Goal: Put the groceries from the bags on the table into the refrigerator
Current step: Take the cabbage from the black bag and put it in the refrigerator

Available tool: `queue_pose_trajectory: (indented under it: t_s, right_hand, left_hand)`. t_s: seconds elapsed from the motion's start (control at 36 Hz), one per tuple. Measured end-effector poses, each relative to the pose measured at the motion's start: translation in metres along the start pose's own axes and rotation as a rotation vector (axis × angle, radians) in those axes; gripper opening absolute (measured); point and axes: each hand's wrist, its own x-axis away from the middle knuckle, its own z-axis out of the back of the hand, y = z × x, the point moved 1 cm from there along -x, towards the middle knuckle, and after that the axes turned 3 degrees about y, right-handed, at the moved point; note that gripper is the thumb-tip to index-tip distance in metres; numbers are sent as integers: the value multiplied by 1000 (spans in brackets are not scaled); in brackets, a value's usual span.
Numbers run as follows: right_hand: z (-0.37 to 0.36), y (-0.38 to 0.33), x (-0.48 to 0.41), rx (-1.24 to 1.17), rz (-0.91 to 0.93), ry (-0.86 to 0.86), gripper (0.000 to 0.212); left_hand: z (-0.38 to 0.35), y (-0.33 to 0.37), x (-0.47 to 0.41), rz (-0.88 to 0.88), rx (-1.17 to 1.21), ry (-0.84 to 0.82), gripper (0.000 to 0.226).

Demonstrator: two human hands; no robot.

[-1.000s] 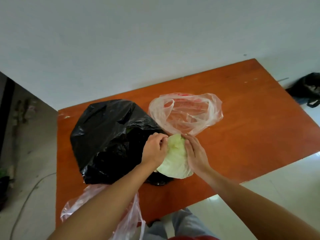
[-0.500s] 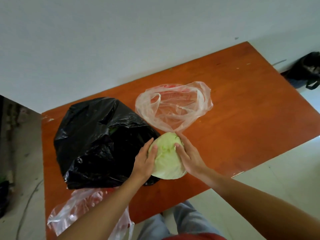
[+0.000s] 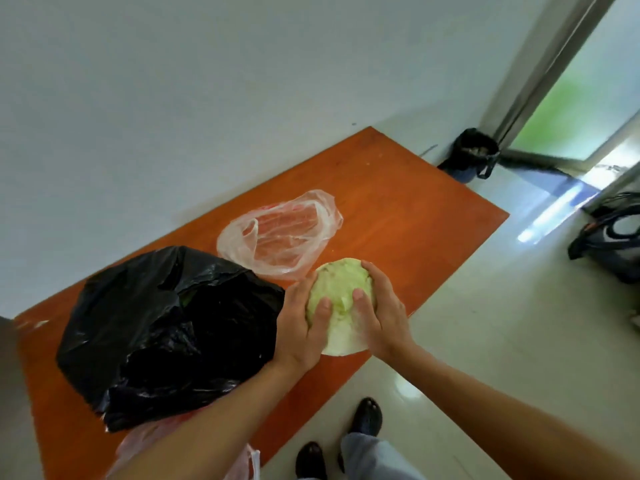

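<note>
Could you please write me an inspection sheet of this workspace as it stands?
Surface: orange wooden table, against a white wall.
Job's things: cabbage, held at the table's near edge; black plastic bag, bulging; clear plastic bag, flat behind the cabbage.
Clutter: another clear bag at the near edge, under the black one.
Grippers: left hand and right hand both grip the cabbage.
Cables: nothing seen.
Surroundings: dark bin by an open doorway; dark bag on the tiled floor.

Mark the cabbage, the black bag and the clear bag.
cabbage (image 3: pixel 341 282), head view, leafy top above the thumbs.
black bag (image 3: pixel 156 323), head view, crumpled middle.
clear bag (image 3: pixel 277 237), head view, flat middle.
</note>
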Motion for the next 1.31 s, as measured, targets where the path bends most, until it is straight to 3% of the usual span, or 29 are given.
queue_pose_trajectory:
  t_s: [0.14, 0.28, 0.53, 0.69, 0.97, 1.31]
  right_hand:
    - [77, -8, 3, 0, 43, 210, 67]
    - [165, 0, 14, 17, 61, 393, 65]
    - [345, 67, 58, 115, -31, 692, 65]
    - [463, 119, 94, 213, -120, 831, 55]
    - [620, 202, 133, 319, -221, 1008, 65]
    - [833, 313, 97, 503, -338, 1161, 69]
  left_hand:
    - [-35, 65, -18, -259, 2, -110, 57]
    - [-96, 132, -23, -391, 68, -215, 61]
    - [-270, 250, 7, -576, 251, -403, 60]
    - [-388, 322, 49, -615, 323, -521, 55]
    - [-564, 422, 95, -703, 454, -711, 51]
    - [-812, 554, 90, -775, 610, -882, 48]
